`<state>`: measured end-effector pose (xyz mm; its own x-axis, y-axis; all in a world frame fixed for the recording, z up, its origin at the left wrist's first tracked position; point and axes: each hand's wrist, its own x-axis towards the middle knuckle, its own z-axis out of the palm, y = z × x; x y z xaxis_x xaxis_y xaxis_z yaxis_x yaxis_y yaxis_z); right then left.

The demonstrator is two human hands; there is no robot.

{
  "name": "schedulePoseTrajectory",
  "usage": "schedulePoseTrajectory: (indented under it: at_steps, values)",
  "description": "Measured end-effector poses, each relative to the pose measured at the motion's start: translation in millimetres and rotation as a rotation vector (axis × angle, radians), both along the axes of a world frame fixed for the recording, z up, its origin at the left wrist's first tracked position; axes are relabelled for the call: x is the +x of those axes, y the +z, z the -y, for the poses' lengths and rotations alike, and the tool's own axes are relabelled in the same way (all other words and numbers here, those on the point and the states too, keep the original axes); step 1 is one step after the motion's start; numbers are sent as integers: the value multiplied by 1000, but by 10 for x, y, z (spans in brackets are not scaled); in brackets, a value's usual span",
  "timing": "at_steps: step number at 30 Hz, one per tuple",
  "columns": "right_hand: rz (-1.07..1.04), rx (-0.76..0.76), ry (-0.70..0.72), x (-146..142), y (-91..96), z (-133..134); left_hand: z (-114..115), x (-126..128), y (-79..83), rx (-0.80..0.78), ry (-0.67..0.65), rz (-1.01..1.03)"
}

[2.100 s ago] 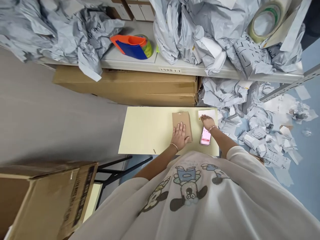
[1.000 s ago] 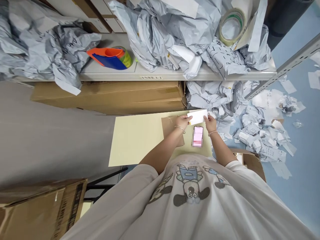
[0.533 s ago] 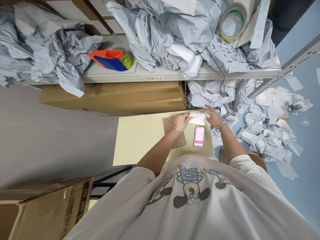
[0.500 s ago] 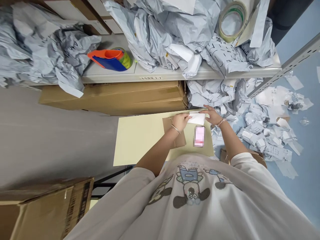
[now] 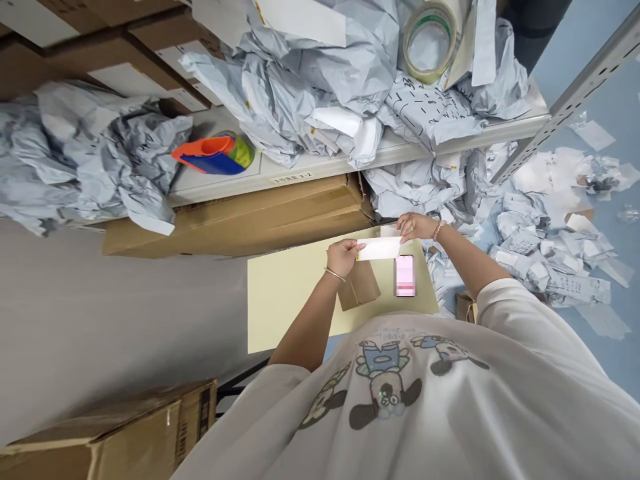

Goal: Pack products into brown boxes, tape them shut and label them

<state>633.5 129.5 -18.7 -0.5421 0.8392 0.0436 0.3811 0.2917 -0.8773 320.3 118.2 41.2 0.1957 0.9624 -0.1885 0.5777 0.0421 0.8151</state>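
Since half a second ago, the white slip (image 5: 379, 249) has been brought nearer the body and is now stretched over the far end of the brown box (image 5: 366, 288); it appears to have been freed from the pale sheet (image 5: 389, 231) left on the surface (image 5: 287, 290). Its ends are pinched in a narrow grip by the left hand (image 5: 343, 259) and right hand (image 5: 417, 227). Any print is lost to glare; the phone screen (image 5: 405, 273) is blurred, and the carton (image 5: 135, 440) is cut off.

The pale yellow bench (image 5: 285, 300) carries 1 brown box (image 5: 359, 287) and, to its right, 1 face-up phone (image 5: 405, 275) with a pink screen.
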Motion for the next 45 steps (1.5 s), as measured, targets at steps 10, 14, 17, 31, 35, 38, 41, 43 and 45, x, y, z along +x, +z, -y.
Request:
schedulePoseTrajectory:
  at_steps: [10, 14, 17, 31, 35, 38, 41, 43, 45]
  values:
    - [-263, -177, -327, 239, -250, 250, -201, -434, -54, -87, 259, 203]
    - [-402, -281, -301, 38, -193, 257, -106, -347, 24, -175, 313, 298]
    - [-476, -279, -335, -72, -122, 229, -34, -309, 115, -218, 339, 343]
    - [-755, -672, -434, -1081, 703, 1204, 297, -347, 249, -233, 183, 292]
    - [-811, -669, -494, -1312, 778, 1495, 409, -400, 215, -296, 57, 225]
    - [-826, -629, -590, -1522, 799, 1720, 589, -417, 301, -158, 3, 54]
    - [-799, -568, -676, -1681, 857, 1884, 872, -405, 539, 126, -125, -12]
    - [-764, -513, -703, -1746, 933, 1954, 1071, -394, 733, 92, -283, 75]
    - [-720, -443, -708, -1791, 1035, 2007, 1227, -396, 898, -64, -385, 214]
